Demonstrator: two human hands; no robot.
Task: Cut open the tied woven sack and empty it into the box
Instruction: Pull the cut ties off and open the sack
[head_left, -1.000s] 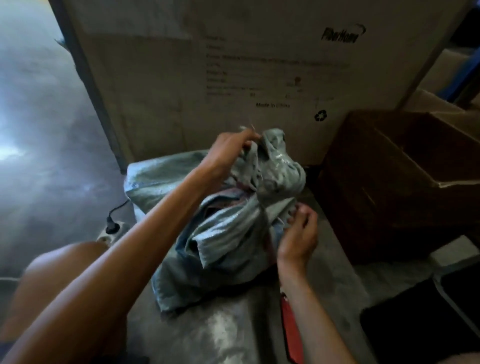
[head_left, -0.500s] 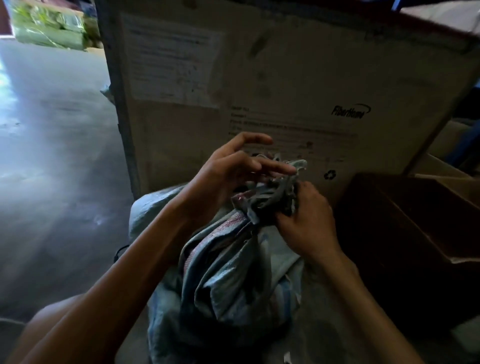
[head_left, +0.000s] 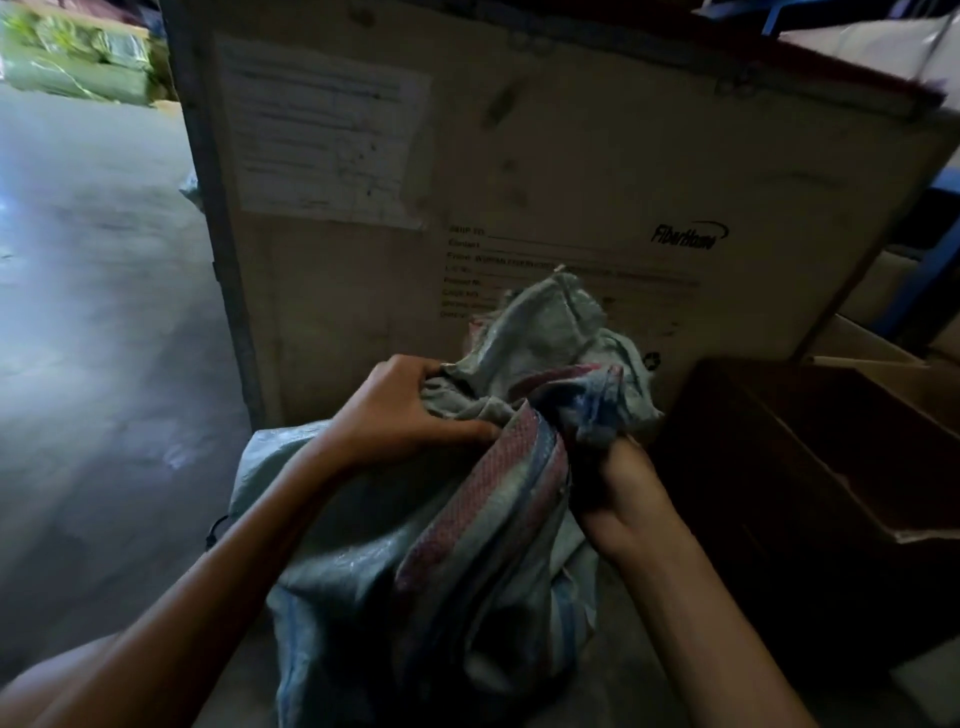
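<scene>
A pale grey-blue woven sack (head_left: 441, 561) with red and blue stripes stands on the floor in front of me, its neck bunched at the top. My left hand (head_left: 400, 415) grips the left side of the bunched neck, thumb pressed on the fabric. On the right side of the neck my right hand (head_left: 623, 493) is closed around the cloth from below. The sack's loose top (head_left: 561, 322) flares up above both hands. An open brown cardboard box (head_left: 810, 467) stands just to the right of the sack. No cutting tool is visible.
A tall cardboard crate (head_left: 519, 156) with a paper label and printed text rises directly behind the sack. Bare concrete floor (head_left: 93, 312) stretches to the left. A black cable end (head_left: 215, 530) lies by the sack's left edge. Blue shelving and more cartons stand at the far right.
Both hands have shifted from picking at the knot with fingertips to gripping the neck from either side. The top of the sack now flares loose above them.
</scene>
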